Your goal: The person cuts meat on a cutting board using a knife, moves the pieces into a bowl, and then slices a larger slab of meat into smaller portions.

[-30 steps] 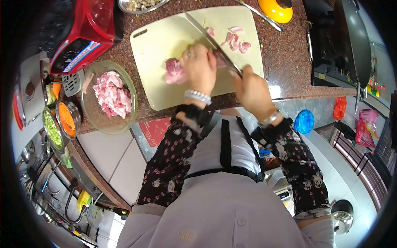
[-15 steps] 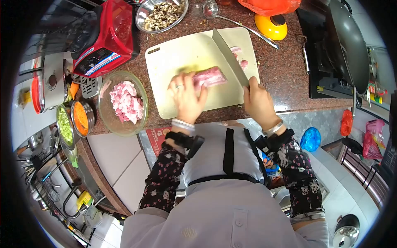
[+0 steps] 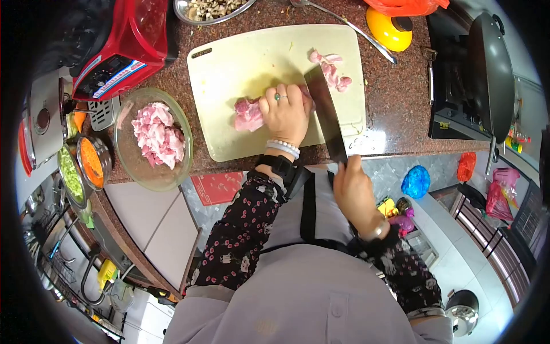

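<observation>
My left hand (image 3: 286, 114), with a ring and a beaded bracelet, is closed over a strip of raw meat (image 3: 247, 116) and presses it on the pale cutting board (image 3: 229, 69). One end of the strip sticks out left of the hand; the middle is hidden under it. My right hand (image 3: 355, 192) grips the handle of a kitchen knife (image 3: 327, 117) with a broad dark blade. Its blade stands beside my left fingers, at the right end of the strip. Several cut meat pieces (image 3: 331, 71) lie on the board beyond the blade.
Left of the board is a glass bowl (image 3: 186, 157) of meat chunks, near bowls of shredded carrot (image 3: 90, 160) and chopped greens (image 3: 71, 178). A red appliance (image 3: 146, 34) and a bowl of chopped mushrooms (image 3: 209, 8) stand behind. A ladle (image 3: 366, 37), yellow lid (image 3: 389, 31) and wok (image 3: 492, 80) are rightward.
My left hand has moved right and closed over the meat strip. My right hand has drawn the knife nearer my body, and its blade now stands at the strip's right end.
</observation>
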`<state>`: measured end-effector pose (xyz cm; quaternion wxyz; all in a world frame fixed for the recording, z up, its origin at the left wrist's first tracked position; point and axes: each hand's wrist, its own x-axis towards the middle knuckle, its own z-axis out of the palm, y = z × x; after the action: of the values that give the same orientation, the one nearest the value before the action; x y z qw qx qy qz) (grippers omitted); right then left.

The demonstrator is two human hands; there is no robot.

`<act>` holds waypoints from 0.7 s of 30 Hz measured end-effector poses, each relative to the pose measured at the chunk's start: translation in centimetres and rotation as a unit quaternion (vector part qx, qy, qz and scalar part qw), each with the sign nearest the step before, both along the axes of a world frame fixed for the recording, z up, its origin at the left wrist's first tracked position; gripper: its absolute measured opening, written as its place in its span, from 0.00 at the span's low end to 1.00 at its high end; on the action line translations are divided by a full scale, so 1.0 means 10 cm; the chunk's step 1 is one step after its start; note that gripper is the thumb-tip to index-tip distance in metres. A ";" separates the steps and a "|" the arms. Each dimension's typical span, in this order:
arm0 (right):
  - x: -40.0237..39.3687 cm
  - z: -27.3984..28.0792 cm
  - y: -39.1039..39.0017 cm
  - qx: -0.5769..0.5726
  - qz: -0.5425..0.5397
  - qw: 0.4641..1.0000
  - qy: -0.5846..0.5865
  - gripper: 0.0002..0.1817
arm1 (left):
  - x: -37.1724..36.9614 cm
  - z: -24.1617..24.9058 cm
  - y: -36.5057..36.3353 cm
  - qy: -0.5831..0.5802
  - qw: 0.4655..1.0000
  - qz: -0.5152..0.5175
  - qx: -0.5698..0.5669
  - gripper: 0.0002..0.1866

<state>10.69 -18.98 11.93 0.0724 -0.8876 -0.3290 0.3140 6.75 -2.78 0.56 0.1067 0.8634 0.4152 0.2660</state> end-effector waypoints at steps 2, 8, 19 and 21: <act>0.06 -0.28 0.33 0.055 0.035 0.996 -0.053 0.12 | -0.01 0.01 0.02 0.011 1.000 -0.005 -0.005 0.10; 0.60 -0.37 1.09 0.137 0.083 0.979 -0.124 0.11 | -0.02 -0.02 0.05 0.019 1.000 0.007 0.010 0.11; 0.14 -0.08 0.55 0.100 0.057 0.989 -0.095 0.09 | -0.06 0.00 0.07 0.002 1.000 0.001 0.028 0.08; 0.08 -0.09 0.42 0.080 0.065 0.990 -0.091 0.10 | -0.04 -0.03 0.05 0.002 1.000 0.009 0.019 0.10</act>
<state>11.53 -14.78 11.03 0.0922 -0.8807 -0.4152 0.2083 6.34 -2.28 0.28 0.0865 0.8622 0.4179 0.2731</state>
